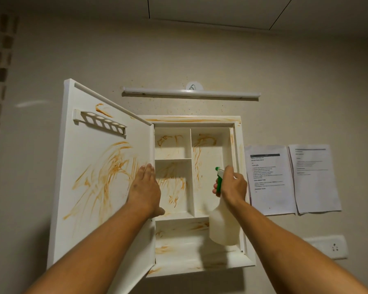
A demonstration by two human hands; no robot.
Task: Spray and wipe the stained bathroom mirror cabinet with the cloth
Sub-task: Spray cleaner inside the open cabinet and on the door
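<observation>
So our right hand (232,184) is wrapped around the neck of the translucent white plastic spray bottle with the green trigger head (222,209), fingers curled on the trigger, nozzle pointing left into the cabinet. Our left hand (146,188) is flat and open, holding nothing, palm pressed against the free edge of the white cabinet door (102,177) to keep it swung wide. The white wall-mounted cabinet body with its shelf compartments (239,132) sits right behind the bottle, and it's smeared with orange-brown streaks all over: back panels, shelves, frame, plus the inside of the door. We'd say we're in the spraying step, and nothing looks wiped yet. No cloth anywhere in view, so the next move probably means squeezing the trigger across the compartments and door, then going to find the cloth. As for writing: two printed white paper sheets (291,179) are stuck on the wall just right of the cabinet, but the text is too blurry to read. No label we can see on the bottle.
</observation>
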